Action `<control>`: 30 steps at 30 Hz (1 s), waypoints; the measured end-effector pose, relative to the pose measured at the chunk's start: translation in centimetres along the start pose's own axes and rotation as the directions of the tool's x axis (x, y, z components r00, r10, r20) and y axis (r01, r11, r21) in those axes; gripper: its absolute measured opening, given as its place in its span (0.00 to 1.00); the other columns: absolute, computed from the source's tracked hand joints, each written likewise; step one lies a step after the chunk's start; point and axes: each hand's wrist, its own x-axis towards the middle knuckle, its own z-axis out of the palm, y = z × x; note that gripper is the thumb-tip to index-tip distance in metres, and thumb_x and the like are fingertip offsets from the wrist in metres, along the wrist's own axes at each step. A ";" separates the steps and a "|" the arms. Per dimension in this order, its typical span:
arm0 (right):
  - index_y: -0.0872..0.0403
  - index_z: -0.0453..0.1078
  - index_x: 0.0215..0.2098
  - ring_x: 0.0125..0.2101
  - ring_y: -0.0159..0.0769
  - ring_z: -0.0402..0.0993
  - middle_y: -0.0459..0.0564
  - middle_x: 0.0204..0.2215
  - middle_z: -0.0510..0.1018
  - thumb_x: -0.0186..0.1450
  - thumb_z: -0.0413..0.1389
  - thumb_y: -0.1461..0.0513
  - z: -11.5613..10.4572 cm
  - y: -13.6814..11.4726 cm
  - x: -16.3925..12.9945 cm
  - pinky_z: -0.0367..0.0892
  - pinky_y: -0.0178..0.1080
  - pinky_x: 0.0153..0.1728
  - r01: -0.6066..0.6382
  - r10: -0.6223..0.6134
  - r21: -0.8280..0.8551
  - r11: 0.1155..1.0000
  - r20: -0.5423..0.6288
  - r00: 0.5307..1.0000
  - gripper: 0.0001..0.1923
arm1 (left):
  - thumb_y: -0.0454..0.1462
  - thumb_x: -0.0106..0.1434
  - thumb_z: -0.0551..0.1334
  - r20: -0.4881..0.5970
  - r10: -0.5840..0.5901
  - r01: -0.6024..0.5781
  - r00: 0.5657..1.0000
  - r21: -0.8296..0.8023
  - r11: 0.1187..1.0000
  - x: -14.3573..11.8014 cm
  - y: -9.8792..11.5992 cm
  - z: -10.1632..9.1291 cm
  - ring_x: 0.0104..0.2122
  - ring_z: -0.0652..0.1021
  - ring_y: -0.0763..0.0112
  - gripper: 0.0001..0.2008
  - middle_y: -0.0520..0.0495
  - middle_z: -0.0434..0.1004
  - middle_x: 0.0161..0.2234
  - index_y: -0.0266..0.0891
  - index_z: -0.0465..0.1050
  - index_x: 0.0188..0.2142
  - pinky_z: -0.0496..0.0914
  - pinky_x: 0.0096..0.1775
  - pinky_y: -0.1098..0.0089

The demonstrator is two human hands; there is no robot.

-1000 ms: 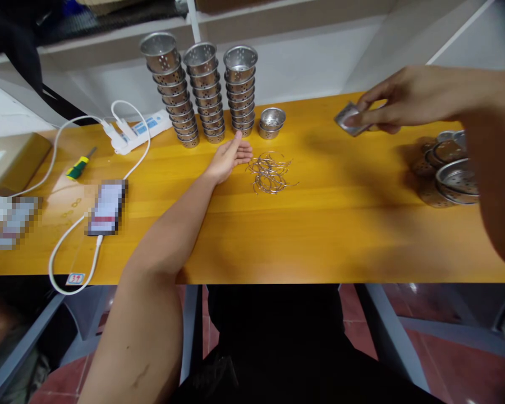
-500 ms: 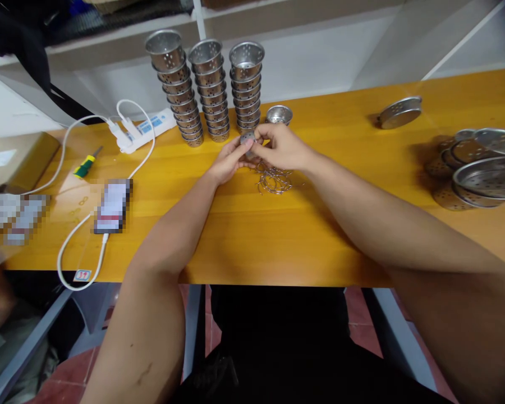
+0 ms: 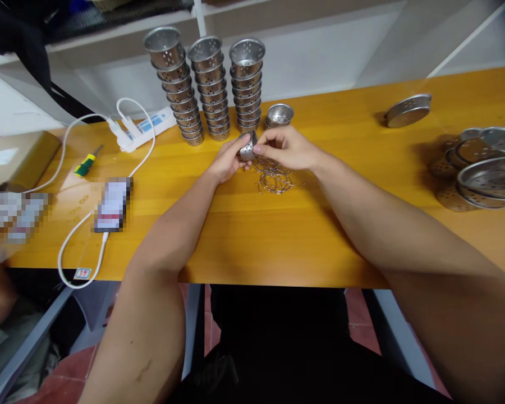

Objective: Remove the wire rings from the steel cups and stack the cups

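Note:
My left hand [image 3: 228,160] is closed around a small perforated metal cup [image 3: 248,149], thumb on top and fingers beneath. The cup lies tipped on its side, its open end facing right. At that rim my right hand [image 3: 287,148] has thumb and forefinger drawn together in a pinch. Whatever sits between those fingertips is too small to make out. Just below both hands is a loose pile of thin curved wires [image 3: 275,179] on the table. Behind my right hand stands a single perforated cup [image 3: 280,114], upright.
Three tall stacks of perforated cups, the nearest to my hands being the right stack [image 3: 247,87], stand behind. Wider perforated pans [image 3: 458,197] and a tilted round one [image 3: 409,111] lie right. Leftward are a power strip [image 3: 149,130], screwdriver [image 3: 85,164], phone [image 3: 113,205] and cardboard box [image 3: 23,163].
The small cup in my left hand has turned, so its perforated side and rim now show. My right hand has shifted slightly rightward, from over the cup to its rim.

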 end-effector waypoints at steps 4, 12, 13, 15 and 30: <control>0.45 0.81 0.34 0.36 0.45 0.76 0.49 0.30 0.81 0.63 0.84 0.20 -0.5 0.3 0.1 0.79 0.48 0.39 -0.023 0.022 -0.055 0.998 -0.016 1.000 0.43 | 0.61 0.83 0.76 0.010 -0.014 0.014 1.000 -0.005 1.000 0.0 0.1 0.1 0.33 0.87 0.69 0.23 0.49 0.87 0.39 0.44 0.84 0.48 0.79 0.36 0.67; 0.45 0.76 0.33 0.33 0.44 0.73 0.50 0.32 0.77 0.61 0.81 0.15 -0.3 1.4 0.5 0.80 0.52 0.40 -0.003 0.015 0.075 0.997 -0.165 0.986 0.48 | 0.62 0.84 0.73 -0.019 -0.054 0.054 0.998 0.010 0.998 -0.1 0.4 0.0 0.41 0.94 0.60 0.25 0.43 0.94 0.45 0.44 0.87 0.57 0.86 0.44 0.62; 0.45 0.75 0.34 0.33 0.44 0.74 0.50 0.32 0.77 0.61 0.80 0.15 -0.5 1.5 0.5 0.81 0.52 0.39 -0.007 0.031 0.122 0.992 -0.191 0.981 0.49 | 0.64 0.84 0.72 -0.027 -0.064 0.065 0.998 0.010 0.998 -0.2 0.5 0.0 0.43 0.95 0.57 0.27 0.42 0.94 0.45 0.45 0.87 0.60 0.87 0.45 0.61; 0.44 0.73 0.36 0.31 0.43 0.72 0.50 0.32 0.77 0.63 0.78 0.14 -1.1 1.5 0.4 0.79 0.51 0.34 -0.029 0.074 0.197 0.980 -0.225 0.971 0.49 | 0.67 0.86 0.67 -0.045 -0.078 0.078 0.996 0.006 0.997 -0.2 0.7 0.0 0.43 0.96 0.57 0.31 0.42 0.94 0.46 0.45 0.86 0.63 0.87 0.45 0.61; 0.47 0.83 0.40 0.34 0.46 0.78 0.50 0.33 0.84 0.72 0.88 0.44 -3.2 4.0 -0.4 0.83 0.51 0.40 -0.129 0.103 -0.276 0.952 -0.107 0.989 0.25 | 0.72 0.88 0.59 -0.107 -0.070 0.065 0.992 -0.055 0.996 0.9 1.0 0.1 0.58 0.93 0.51 0.38 0.36 0.98 0.48 0.45 0.91 0.57 0.88 0.59 0.58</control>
